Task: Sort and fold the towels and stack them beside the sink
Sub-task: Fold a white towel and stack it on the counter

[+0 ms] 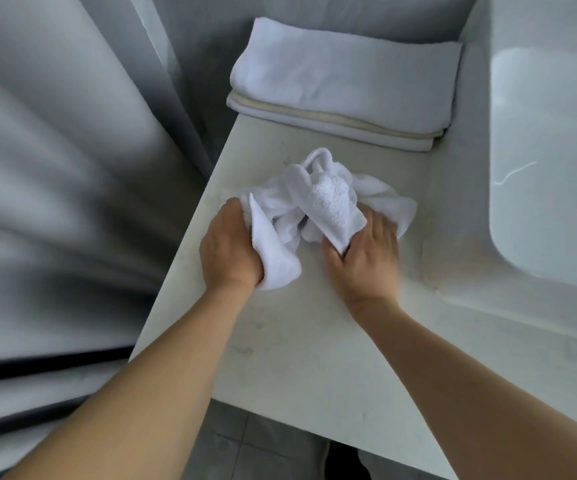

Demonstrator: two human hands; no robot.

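— What is seen beside the white basin sink [539,168]?

— A pale stone counter [297,341] is seen, with a stack of folded white towels [342,81] laid at its far end. Nearer, a small crumpled white terry washcloth [325,199] is bunched on the counter.

— How is it held?

— One edge is gripped by the left hand [229,252]; another fold is pinched by the right hand [366,258].

— How should it be handled?

— It is judged light, soft and limp; two corners should be found and pulled taut.

We grip a crumpled white towel [318,202] with our left hand [229,249] and right hand [366,254] on the counter [297,341], near the folded stack [342,84].
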